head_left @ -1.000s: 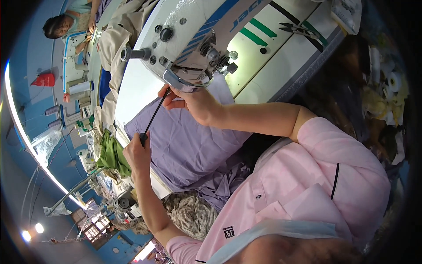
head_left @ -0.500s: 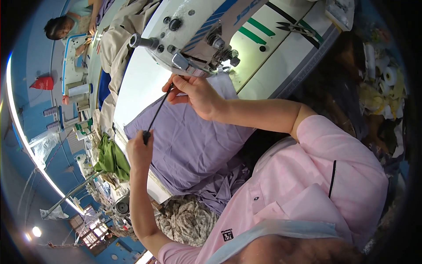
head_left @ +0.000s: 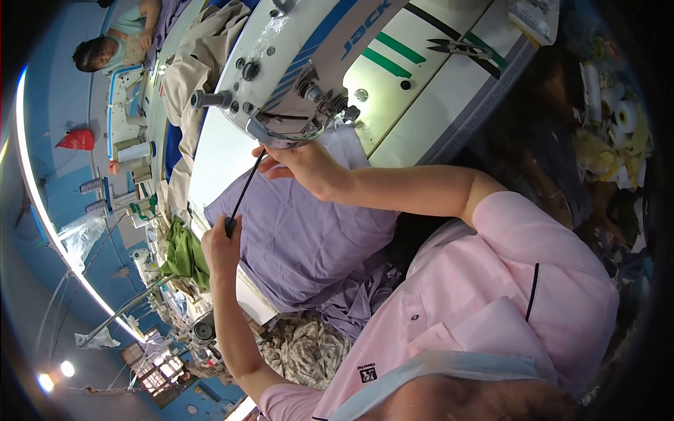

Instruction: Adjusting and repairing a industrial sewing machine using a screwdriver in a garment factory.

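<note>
My left hand [head_left: 222,247] is closed around the dark handle of a screwdriver [head_left: 247,184], with its thin black shaft slanting up to the right. The shaft's tip meets the lower left edge of the white sewing machine head [head_left: 281,77]. Beside that tip, my right hand [head_left: 309,168] reaches under the machine head with bent fingers. Its fingertips are partly hidden by the machine, and whatever they pinch cannot be made out. Below both hands, purple fabric [head_left: 302,231] lies over the machine table [head_left: 221,151] and hangs down its near side.
Thread snips [head_left: 460,48] lie on the table at the right. Beige cloth [head_left: 203,52] is heaped behind the machine, and green cloth [head_left: 184,254] lies at the left. Patterned fabric [head_left: 305,351] is bunched below. Another person [head_left: 112,52] sits at a machine at the far left.
The view has shifted, placing the machine head lower and further left. My right hand has moved further under the head, and the screwdriver tip now meets its lower edge.
</note>
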A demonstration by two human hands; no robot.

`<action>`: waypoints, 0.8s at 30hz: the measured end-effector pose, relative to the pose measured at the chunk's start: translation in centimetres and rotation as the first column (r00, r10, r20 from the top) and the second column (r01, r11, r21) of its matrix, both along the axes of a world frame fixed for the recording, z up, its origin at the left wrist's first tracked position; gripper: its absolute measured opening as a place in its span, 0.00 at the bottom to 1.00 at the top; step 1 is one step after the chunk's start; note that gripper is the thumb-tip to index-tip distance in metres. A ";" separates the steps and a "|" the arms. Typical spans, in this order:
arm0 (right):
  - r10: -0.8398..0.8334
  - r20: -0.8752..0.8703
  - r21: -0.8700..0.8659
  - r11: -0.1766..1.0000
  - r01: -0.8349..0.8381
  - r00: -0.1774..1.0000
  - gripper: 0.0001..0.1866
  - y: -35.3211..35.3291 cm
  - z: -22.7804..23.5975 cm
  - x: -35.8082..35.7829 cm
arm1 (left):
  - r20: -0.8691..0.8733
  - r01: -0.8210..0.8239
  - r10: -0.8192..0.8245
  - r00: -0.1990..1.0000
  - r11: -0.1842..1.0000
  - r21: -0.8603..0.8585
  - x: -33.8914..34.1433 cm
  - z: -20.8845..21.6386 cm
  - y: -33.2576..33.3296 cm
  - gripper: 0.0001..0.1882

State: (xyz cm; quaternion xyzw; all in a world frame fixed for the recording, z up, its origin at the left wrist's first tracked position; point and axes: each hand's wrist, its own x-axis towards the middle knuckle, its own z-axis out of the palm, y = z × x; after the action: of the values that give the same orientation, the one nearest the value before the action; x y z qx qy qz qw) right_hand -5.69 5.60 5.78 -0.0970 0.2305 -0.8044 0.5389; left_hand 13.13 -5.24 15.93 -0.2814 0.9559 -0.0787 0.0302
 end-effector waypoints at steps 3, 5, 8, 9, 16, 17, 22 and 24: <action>0.152 -0.174 0.135 0.982 -0.130 0.973 0.10 3.5 0.0 -1.9 | 0.008 -0.027 0.027 1.000 1.000 -0.009 0.3 0.5 0.1 0.19; 0.207 -0.592 0.230 0.970 -0.082 0.779 0.08 6.5 -1.3 -4.5 | 0.010 -0.029 0.030 1.000 0.999 -0.036 0.6 0.5 0.4 0.20; 0.136 -0.990 0.109 0.864 0.491 -0.020 0.03 8.3 -3.5 -9.5 | -0.001 -0.041 0.041 0.999 0.999 -0.031 0.1 0.3 0.5 0.20; 0.133 -0.991 0.108 0.867 0.487 -0.017 0.03 7.9 -4.0 -9.8 | -0.017 -0.062 0.062 0.998 0.998 -0.009 0.1 0.4 0.6 0.20; 0.248 -0.935 0.090 0.857 0.507 -0.253 0.03 6.4 -5.8 -9.6 | 0.023 -0.117 0.116 0.993 0.992 0.047 0.2 0.4 0.4 0.21; 0.241 -0.941 0.102 0.872 0.478 -0.239 0.02 6.5 -5.8 -9.4 | 0.030 -0.123 0.121 0.992 0.991 0.045 0.0 0.5 0.5 0.21; 0.200 -0.904 0.026 0.908 0.418 -0.378 0.02 7.0 -5.3 -9.7 | 0.035 -0.097 0.097 0.995 0.995 0.002 0.1 0.7 0.6 0.20; 0.175 -0.891 -0.020 0.907 0.422 -0.418 0.02 7.1 -5.4 -9.6 | 0.041 -0.116 0.116 0.992 0.993 0.006 0.0 0.9 0.6 0.20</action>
State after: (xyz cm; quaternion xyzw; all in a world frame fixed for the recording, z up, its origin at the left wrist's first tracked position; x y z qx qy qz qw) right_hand -15.31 12.67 0.36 -0.5952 0.7220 -0.3526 0.0019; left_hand 13.14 -4.65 16.86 -0.3347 0.9374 -0.0784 0.0556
